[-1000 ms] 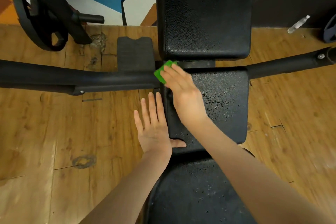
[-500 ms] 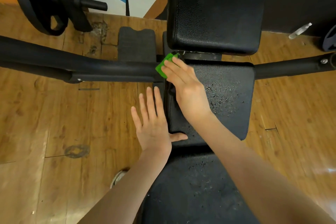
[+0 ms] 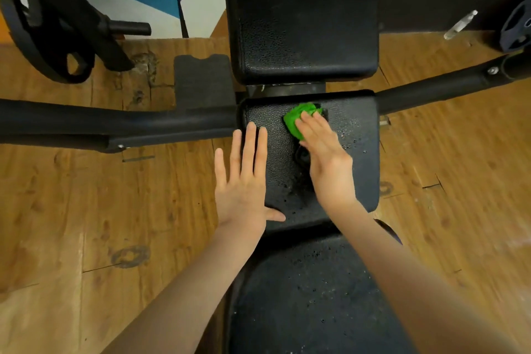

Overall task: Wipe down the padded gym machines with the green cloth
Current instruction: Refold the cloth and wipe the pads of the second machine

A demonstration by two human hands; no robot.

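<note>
Green cloth (image 3: 298, 119) lay on the middle pad (image 3: 356, 152), pressed under the flat-fingered right hand (image 3: 324, 155); left hand (image 3: 244, 181) rested open at the pad's left edge.

1. Your cloth (image 3: 300, 119) is bright green, solid, no print.
2. Pads: seat pad (image 3: 353, 152), back pad (image 3: 304, 17) & near pad (image 3: 304, 302) are all black w/ pebbled grain; pale specks on the seat & near ones.
3. Arms (image 3: 115, 126) of the machine: matte black.
4. Floor (image 3: 86, 210): orange-brown wood grain w/ dark knots & a grey ring mark.
5. Wall (image 3: 138, 3): white w/ a blue band.
6. Plate (image 3: 43, 37): black.
7. Bottle (image 3: 459, 24): clear.
</note>
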